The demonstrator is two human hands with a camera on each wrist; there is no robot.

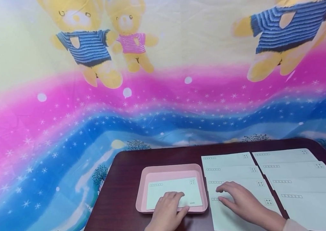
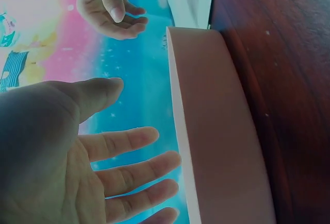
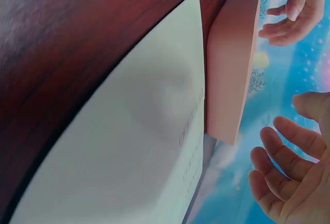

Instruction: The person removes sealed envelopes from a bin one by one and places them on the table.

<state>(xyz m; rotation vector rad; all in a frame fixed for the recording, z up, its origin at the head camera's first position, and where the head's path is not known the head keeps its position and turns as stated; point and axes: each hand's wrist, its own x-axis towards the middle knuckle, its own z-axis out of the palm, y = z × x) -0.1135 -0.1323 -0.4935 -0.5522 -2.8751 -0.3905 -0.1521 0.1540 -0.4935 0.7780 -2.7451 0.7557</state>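
A pink tray (image 1: 172,166) stands left of centre on the table, with a pale green envelope (image 1: 167,192) lying flat in it. My left hand (image 1: 167,210) hovers at the tray's near edge, fingers loosely extended and holding nothing; in the left wrist view its fingertips are close to the tray wall (image 2: 221,131). The right hand (image 1: 242,202) is held over an overlapping column of envelopes (image 1: 227,160) just right of the tray. Its fingers are spread and slightly bent, with nothing between them, and in the right wrist view they stand apart from the envelope (image 3: 144,131) beneath.
A second overlapping column of envelopes (image 1: 290,157) lies further right, a narrow strip of table between the two columns. The dark red-brown table (image 1: 116,192) has a rounded far edge. Behind it hangs a cloth (image 1: 163,96) printed with bears and snowflakes.
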